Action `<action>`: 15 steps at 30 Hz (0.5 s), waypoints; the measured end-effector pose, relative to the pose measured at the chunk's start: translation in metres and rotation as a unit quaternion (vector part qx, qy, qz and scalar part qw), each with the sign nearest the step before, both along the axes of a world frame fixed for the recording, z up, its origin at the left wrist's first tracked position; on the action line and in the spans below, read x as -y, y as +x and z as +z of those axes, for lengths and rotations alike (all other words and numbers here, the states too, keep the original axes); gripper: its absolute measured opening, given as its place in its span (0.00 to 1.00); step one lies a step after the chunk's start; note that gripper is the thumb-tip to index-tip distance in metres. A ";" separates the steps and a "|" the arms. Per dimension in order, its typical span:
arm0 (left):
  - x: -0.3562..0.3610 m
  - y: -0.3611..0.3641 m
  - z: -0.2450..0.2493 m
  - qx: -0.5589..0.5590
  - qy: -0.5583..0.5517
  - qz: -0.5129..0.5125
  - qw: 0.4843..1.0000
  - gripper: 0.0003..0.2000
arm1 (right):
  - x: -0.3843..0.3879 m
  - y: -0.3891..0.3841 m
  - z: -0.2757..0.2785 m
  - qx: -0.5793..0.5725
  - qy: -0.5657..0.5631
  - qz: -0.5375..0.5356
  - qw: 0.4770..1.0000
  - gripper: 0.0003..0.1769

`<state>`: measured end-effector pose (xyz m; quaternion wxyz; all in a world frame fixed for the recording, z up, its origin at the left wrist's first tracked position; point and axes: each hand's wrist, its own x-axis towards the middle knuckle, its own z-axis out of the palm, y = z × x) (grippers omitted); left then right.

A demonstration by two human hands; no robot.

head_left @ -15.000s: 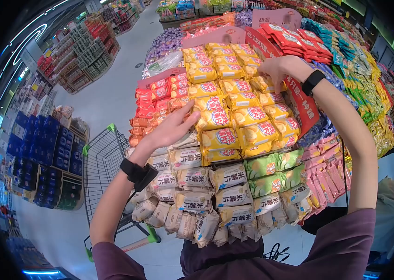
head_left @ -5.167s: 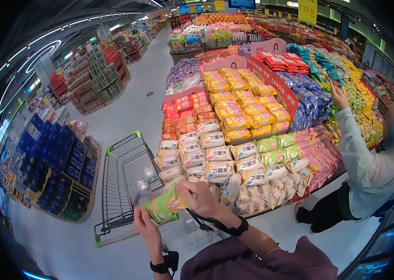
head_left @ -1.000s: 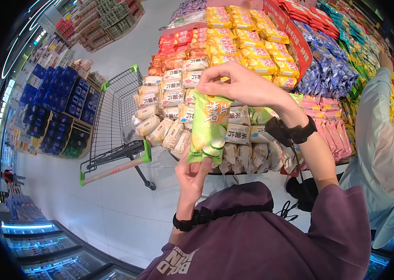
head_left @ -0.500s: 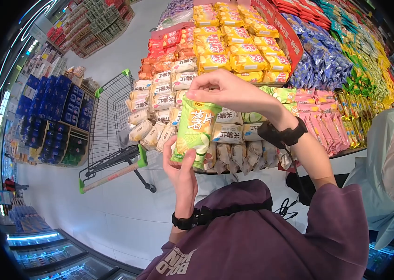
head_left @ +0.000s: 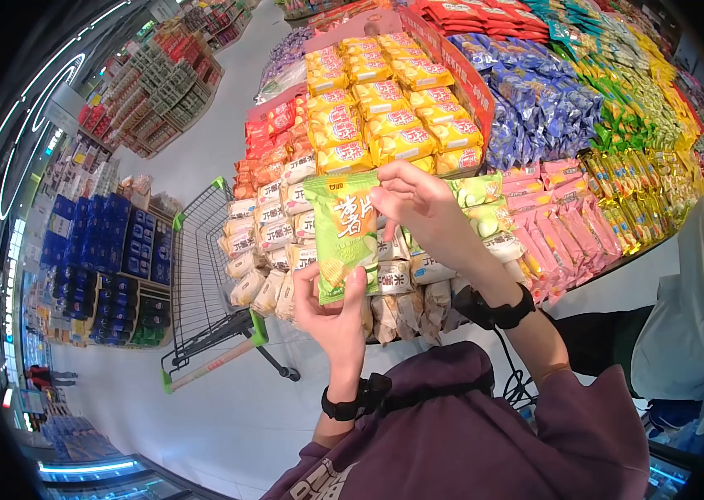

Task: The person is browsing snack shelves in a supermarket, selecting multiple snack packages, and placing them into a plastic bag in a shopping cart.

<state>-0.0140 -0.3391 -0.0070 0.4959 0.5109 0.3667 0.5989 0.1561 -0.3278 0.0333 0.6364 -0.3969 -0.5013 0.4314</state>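
Observation:
A green bag of potato chips (head_left: 339, 225) with large Chinese lettering and a cucumber picture is held upright, its front facing me. My left hand (head_left: 331, 321) grips its lower edge, thumb in front. My right hand (head_left: 419, 208) is closed at the bag's upper right edge, with the thumb over the front; some fingers are partly hidden behind. Beyond the bag lie white packs of chips (head_left: 275, 235) in rows, and more green bags (head_left: 489, 221) lie to the right of my right hand.
A wire shopping cart (head_left: 202, 258) with green corners stands left of the display. Yellow packs (head_left: 402, 146) are stacked behind, with blue packs (head_left: 535, 100) and pink packs (head_left: 564, 229) on the right. A person's light-coloured clothing (head_left: 689, 308) shows at far right. Drink stacks (head_left: 110, 242) stand at left.
The bag has turned to face me more squarely and looks flatter and wider. My right hand has moved from its top edge down to the upper right side. The view has shifted.

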 end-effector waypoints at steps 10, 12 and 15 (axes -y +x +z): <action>0.009 0.021 0.001 -0.091 0.040 0.024 0.995 0.14 | 0.002 0.013 0.008 -0.003 0.016 -0.064 0.998 0.14; 0.008 0.020 -0.003 -0.081 0.049 0.002 0.996 0.17 | -0.002 0.022 0.005 0.024 -0.040 -0.044 0.998 0.13; 0.012 0.022 -0.004 -0.076 0.053 -0.010 0.996 0.19 | -0.008 0.028 0.000 0.020 -0.046 -0.039 0.998 0.11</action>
